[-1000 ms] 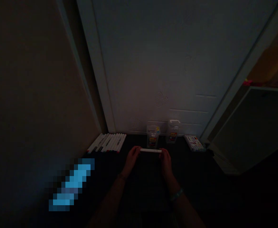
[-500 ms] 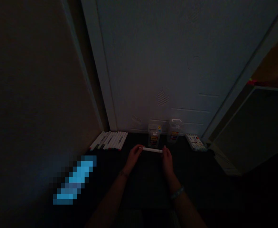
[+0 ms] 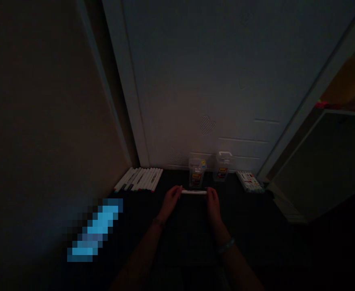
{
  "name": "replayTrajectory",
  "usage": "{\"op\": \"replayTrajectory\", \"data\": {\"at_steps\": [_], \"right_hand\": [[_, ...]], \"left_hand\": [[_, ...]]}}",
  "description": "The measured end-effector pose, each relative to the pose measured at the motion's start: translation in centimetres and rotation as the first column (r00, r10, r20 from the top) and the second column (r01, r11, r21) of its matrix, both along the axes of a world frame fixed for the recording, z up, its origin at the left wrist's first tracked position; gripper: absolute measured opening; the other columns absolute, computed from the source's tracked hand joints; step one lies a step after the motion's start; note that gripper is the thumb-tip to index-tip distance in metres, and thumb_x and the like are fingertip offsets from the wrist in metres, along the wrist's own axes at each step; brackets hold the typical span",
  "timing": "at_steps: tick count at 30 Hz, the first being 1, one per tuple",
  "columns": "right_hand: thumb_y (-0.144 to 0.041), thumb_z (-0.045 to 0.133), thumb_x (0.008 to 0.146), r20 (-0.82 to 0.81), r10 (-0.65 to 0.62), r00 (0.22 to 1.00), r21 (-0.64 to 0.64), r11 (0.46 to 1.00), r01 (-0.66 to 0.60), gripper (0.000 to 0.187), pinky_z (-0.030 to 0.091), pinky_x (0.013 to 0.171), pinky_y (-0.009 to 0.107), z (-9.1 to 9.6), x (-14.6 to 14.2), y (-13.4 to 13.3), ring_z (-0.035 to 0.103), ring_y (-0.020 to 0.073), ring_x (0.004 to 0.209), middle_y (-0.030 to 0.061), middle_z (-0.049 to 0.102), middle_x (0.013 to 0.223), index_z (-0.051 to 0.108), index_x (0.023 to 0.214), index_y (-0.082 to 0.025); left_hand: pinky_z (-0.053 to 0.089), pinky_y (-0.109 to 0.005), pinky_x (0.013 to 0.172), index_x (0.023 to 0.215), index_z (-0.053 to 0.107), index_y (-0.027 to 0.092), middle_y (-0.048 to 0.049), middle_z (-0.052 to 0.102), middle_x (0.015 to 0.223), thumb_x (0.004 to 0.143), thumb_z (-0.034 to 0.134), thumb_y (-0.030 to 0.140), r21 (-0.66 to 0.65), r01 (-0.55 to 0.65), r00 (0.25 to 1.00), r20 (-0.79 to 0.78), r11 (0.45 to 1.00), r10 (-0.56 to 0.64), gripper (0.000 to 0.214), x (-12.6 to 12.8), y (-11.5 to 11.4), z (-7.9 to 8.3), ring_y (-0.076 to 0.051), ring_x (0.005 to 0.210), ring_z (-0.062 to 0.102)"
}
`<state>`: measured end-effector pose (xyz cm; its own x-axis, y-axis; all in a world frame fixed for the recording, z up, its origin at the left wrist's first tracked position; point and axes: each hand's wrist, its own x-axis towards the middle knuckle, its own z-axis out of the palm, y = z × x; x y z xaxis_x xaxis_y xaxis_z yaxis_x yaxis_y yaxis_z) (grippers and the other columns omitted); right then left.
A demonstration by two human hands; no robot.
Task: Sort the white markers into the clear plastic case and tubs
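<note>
A white marker (image 3: 193, 192) lies level between my two hands, above the dark tabletop. My left hand (image 3: 172, 197) pinches its left end, and the fingers of my right hand (image 3: 213, 199) close on its right end. Dark print shows faintly along the barrel. Just behind it stands a clear plastic case (image 3: 196, 171) with a yellow and red label. To the left, several white markers (image 3: 142, 180) with coloured ends lie side by side in a row.
A second clear case (image 3: 222, 167) with a handle stands against the pale panel (image 3: 177, 81). Farther right lies a pack of markers (image 3: 249, 182). A bright blue pixelated patch (image 3: 97, 230) covers something at left. The dark tabletop (image 3: 192, 234) is dimly lit.
The marker has turned slightly in my fingers, so print now shows on its barrel, and it sits more level. Both hands stay in nearly the same place.
</note>
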<state>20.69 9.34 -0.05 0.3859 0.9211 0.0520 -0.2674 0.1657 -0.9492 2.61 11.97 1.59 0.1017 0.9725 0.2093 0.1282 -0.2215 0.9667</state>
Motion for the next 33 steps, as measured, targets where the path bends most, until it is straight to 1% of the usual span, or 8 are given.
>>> {"op": "replayTrajectory", "data": {"at_steps": [5,10,17,24,29,33], "right_hand": [[-0.046,0.053,0.075,-0.032,0.005,0.999,-0.003,1.000,-0.005,0.030,0.044,0.065,0.025,-0.1,-0.2,0.0,0.057,0.0159,0.076,0.0006,0.061,0.086,0.058,0.094,-0.023],[-0.047,0.052,0.075,0.017,-0.013,1.000,-0.039,0.999,0.014,0.030,0.043,0.063,0.025,-0.4,-0.1,0.3,0.056,0.0150,0.072,0.0001,0.061,0.084,0.059,0.093,-0.023],[-0.048,0.051,0.075,0.067,-0.004,0.998,-0.034,0.999,0.006,0.032,0.040,0.059,0.023,-0.6,0.3,0.2,0.052,0.0130,0.064,-0.0016,0.059,0.073,0.061,0.090,-0.022],[-0.051,0.050,0.077,0.087,0.055,0.995,-0.013,0.998,-0.054,0.036,0.042,0.066,0.025,-0.3,0.3,-0.2,0.055,0.0154,0.075,0.0012,0.062,0.083,0.062,0.090,-0.020],[-0.054,0.050,0.076,0.114,0.019,0.993,-0.058,0.998,-0.013,0.038,0.041,0.063,0.025,0.3,0.2,-0.4,0.054,0.0157,0.072,0.0015,0.061,0.080,0.062,0.088,-0.020],[-0.055,0.050,0.076,0.122,0.011,0.992,-0.071,0.997,-0.002,0.039,0.040,0.058,0.024,0.7,0.0,-0.6,0.051,0.0144,0.065,0.0006,0.059,0.073,0.062,0.086,-0.020]], "left_hand": [[0.034,-0.021,0.057,0.086,0.061,0.016,0.0012,0.053,0.068,0.078,0.049,0.052,0.013,-0.017,0.999,0.040,1.000,0.016,0.038,-0.1,0.1,0.0,-0.011,0.063,0.046],[0.032,-0.021,0.054,0.091,0.060,0.017,0.0020,0.052,0.068,0.078,0.049,0.051,-0.020,-0.014,0.999,0.044,1.000,0.015,0.038,-0.2,0.2,-0.3,-0.011,0.060,0.044],[0.031,-0.021,0.052,0.086,0.060,0.018,0.0030,0.050,0.065,0.078,0.048,0.051,-0.019,0.001,0.999,0.036,1.000,-0.001,0.036,-0.1,-0.1,0.0,-0.010,0.057,0.042],[0.031,-0.021,0.053,0.073,0.055,0.017,0.0036,0.046,0.061,0.080,0.046,0.050,0.004,0.000,0.999,0.044,1.000,0.000,0.034,0.0,-0.1,0.0,-0.010,0.057,0.041],[0.030,-0.021,0.052,0.068,0.051,0.017,0.0044,0.042,0.058,0.079,0.046,0.053,-0.018,0.004,0.999,0.040,1.000,-0.003,0.038,0.0,-0.4,0.4,-0.009,0.056,0.038],[0.028,-0.021,0.050,0.066,0.048,0.017,0.0052,0.040,0.057,0.076,0.047,0.058,-0.059,-0.036,0.998,0.040,0.998,0.038,0.042,0.0,-0.7,0.8,-0.009,0.054,0.036]]}}
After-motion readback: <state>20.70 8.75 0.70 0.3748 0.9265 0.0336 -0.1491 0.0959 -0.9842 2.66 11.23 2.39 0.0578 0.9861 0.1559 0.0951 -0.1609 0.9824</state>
